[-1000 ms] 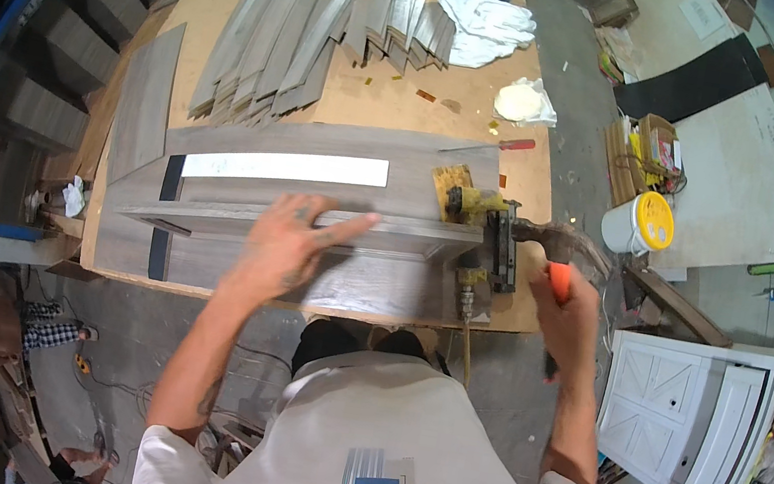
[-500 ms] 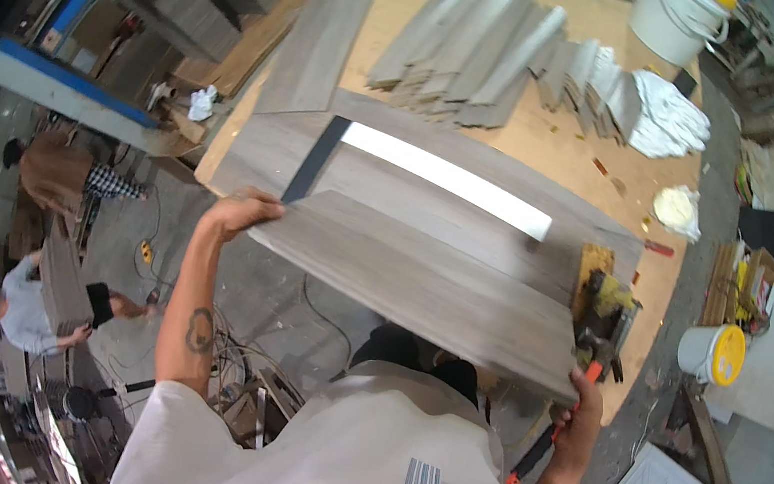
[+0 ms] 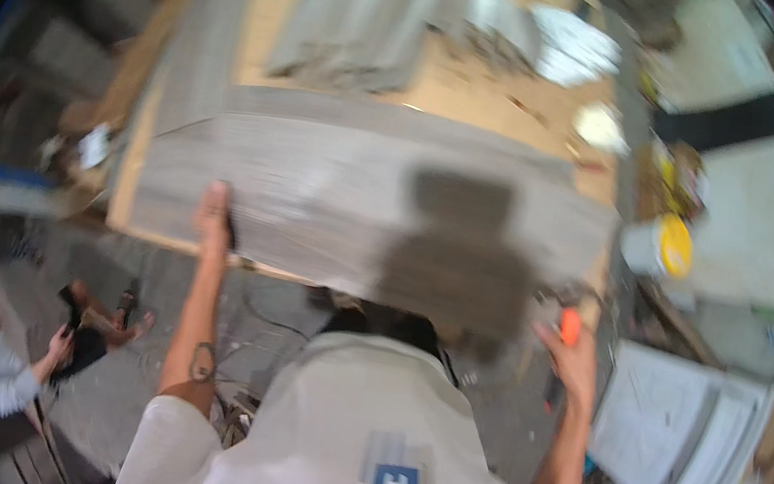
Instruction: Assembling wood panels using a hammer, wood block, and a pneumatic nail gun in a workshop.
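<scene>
A wide grey wood-grain plank [image 3: 329, 223] lies flat along the near side of the workbench, blurred by motion, with a dark shadow across its right part. My left hand [image 3: 214, 215] is at its near left edge, next to a narrow black piece I cannot make out; motion smears the fingers. Beyond the plank's right end, my right hand [image 3: 573, 358] is closed round a hammer [image 3: 569, 327] with an orange and black handle. Its metal head is blurred near the bench edge.
Another grey plank [image 3: 203, 51] lies at the bench's left. Several narrow grey strips [image 3: 362, 15] are piled at the back, beside a white cloth [image 3: 574, 49]. A white bucket with a yellow lid [image 3: 660, 247] stands to the right. At lower left a person [image 3: 10, 355] sits.
The plank, earlier raised and tilted between both hands, now lies flat on the bench. The white and black strips behind it no longer show. The hammer stays in my right hand. The view has shifted.
</scene>
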### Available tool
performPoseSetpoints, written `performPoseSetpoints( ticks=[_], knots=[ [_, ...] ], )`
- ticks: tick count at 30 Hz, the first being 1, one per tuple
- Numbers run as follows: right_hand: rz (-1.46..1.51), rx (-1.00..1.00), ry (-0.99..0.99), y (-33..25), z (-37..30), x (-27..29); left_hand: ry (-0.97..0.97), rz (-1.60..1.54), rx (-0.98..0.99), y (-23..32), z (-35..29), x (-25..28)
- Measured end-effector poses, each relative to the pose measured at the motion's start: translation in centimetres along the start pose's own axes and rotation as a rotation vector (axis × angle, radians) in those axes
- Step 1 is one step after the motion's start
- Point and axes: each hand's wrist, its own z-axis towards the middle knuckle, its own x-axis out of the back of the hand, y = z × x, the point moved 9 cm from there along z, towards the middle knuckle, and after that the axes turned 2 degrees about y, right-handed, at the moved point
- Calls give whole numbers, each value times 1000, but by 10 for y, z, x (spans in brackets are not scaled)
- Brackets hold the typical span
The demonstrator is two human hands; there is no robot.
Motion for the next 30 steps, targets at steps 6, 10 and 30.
performPoseSetpoints(
  ticks=[6, 10, 30],
  knots=[
    [48, 144, 168, -42, 6, -21, 33, -306, 172, 71, 7, -73],
    [75, 216, 256, -28, 16, -35, -71, -441, 96, 50, 19, -80],
    [-71, 428, 151, -164, -45, 39, 285, -467, -213, 142, -95, -26]
  ],
)
